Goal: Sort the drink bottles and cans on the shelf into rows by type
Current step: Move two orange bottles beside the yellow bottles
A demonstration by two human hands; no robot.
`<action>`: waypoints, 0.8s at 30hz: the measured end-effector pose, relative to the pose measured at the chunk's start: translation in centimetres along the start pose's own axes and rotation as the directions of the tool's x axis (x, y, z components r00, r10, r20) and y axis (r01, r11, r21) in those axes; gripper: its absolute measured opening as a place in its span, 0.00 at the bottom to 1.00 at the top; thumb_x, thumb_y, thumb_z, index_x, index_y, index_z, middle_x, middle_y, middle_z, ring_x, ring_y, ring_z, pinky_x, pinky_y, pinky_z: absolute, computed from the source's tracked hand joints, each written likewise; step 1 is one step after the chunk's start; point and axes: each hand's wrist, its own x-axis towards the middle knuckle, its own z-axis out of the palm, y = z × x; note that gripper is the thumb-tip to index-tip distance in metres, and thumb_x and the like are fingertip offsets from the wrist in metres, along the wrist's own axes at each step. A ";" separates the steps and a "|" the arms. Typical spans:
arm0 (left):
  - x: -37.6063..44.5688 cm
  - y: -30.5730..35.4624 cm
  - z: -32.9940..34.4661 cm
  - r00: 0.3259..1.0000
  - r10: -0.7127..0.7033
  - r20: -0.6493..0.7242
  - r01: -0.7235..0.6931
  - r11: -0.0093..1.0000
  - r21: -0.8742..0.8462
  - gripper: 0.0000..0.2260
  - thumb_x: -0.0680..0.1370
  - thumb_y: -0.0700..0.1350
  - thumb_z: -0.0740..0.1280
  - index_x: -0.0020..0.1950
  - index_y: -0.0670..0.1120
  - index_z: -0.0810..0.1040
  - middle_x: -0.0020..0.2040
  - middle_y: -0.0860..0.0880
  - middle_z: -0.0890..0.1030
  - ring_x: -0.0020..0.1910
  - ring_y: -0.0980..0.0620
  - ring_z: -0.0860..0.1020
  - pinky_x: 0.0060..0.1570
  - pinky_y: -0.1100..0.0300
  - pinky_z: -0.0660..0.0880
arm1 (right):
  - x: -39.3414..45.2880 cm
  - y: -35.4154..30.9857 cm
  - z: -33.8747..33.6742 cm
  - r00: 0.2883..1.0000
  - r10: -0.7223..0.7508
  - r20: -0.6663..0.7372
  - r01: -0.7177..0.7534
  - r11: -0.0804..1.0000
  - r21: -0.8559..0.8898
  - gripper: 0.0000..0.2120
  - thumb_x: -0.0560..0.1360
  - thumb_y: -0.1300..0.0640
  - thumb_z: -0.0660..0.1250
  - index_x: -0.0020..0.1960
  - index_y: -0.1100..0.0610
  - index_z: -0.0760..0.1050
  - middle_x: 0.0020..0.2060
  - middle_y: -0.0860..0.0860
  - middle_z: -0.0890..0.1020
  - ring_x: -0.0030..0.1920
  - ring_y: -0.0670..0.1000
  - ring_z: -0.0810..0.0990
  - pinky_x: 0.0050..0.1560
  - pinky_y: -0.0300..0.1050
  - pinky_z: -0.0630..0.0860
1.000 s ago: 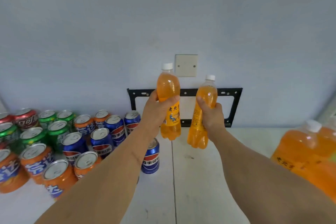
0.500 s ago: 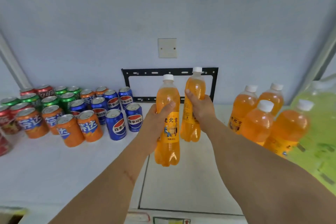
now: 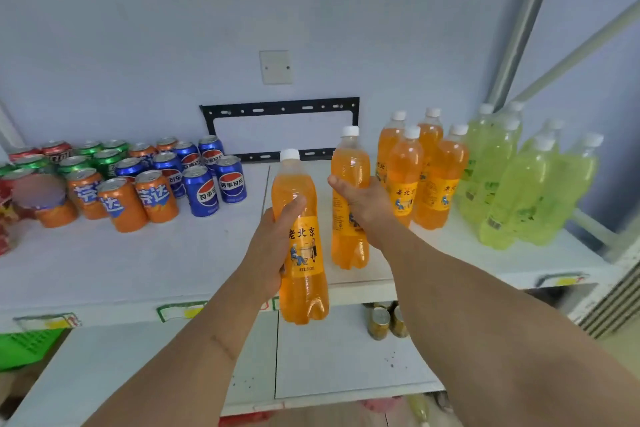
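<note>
Orange soda bottles were in both hands: the left hand (image 3: 273, 246) gripped one bottle (image 3: 302, 253) in front of the shelf (image 3: 138, 270) edge, while the right hand (image 3: 363, 199) clasped another (image 3: 349, 198) over the shelf, just beside four standing orange bottles (image 3: 412, 170). Cans (image 3: 145, 177) clustered at left, green bottles (image 3: 519, 180) at right.

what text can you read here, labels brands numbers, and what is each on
"老北京": label of the orange bottle in the left hand; also on the standing orange bottles.
"百事可乐": blue cans.
"芬达": orange cans.
Small print under the picture on the held bottle's label: too small to read.
Bottle in the right hand, red cans, green cans, green bottles, shelf-edge tags: too blurred to read.
</note>
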 end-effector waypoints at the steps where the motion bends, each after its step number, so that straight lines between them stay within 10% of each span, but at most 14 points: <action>1: -0.9 -0.4 0.4 1.000 -0.006 0.012 0.006 1.000 0.007 0.32 0.67 0.71 0.68 0.66 0.58 0.69 0.57 0.46 0.82 0.53 0.43 0.83 0.56 0.38 0.78 | -1.1 0.2 -0.9 1.000 -0.011 -0.019 0.011 1.000 0.019 0.29 0.61 0.30 0.74 0.54 0.44 0.70 0.44 0.40 0.77 0.44 0.47 0.77 0.42 0.45 0.72; 10: -6.2 -2.8 5.9 0.988 -0.013 0.153 0.012 1.000 0.006 0.31 0.68 0.70 0.70 0.65 0.54 0.73 0.55 0.44 0.83 0.53 0.42 0.83 0.57 0.38 0.78 | -5.5 2.4 -9.7 0.995 0.026 -0.096 -0.024 0.999 0.025 0.42 0.63 0.36 0.77 0.70 0.52 0.66 0.61 0.50 0.77 0.60 0.56 0.75 0.60 0.57 0.73; 17: -6.3 -3.2 11.1 0.990 0.012 0.140 -0.011 1.000 -0.005 0.31 0.66 0.69 0.70 0.63 0.53 0.74 0.52 0.43 0.84 0.50 0.43 0.84 0.54 0.39 0.80 | -3.5 3.2 -15.4 0.992 -0.014 -0.123 0.018 0.999 0.035 0.39 0.61 0.38 0.79 0.64 0.52 0.67 0.51 0.46 0.79 0.51 0.50 0.78 0.37 0.42 0.71; 24: -5.8 -3.9 13.9 0.993 0.070 0.095 -0.070 0.998 -0.003 0.31 0.64 0.70 0.72 0.61 0.54 0.74 0.48 0.46 0.86 0.46 0.46 0.86 0.42 0.48 0.82 | 0.9 4.9 -18.7 0.996 -0.036 -0.082 0.041 0.997 0.064 0.37 0.62 0.41 0.80 0.63 0.48 0.65 0.51 0.44 0.78 0.51 0.48 0.77 0.47 0.48 0.73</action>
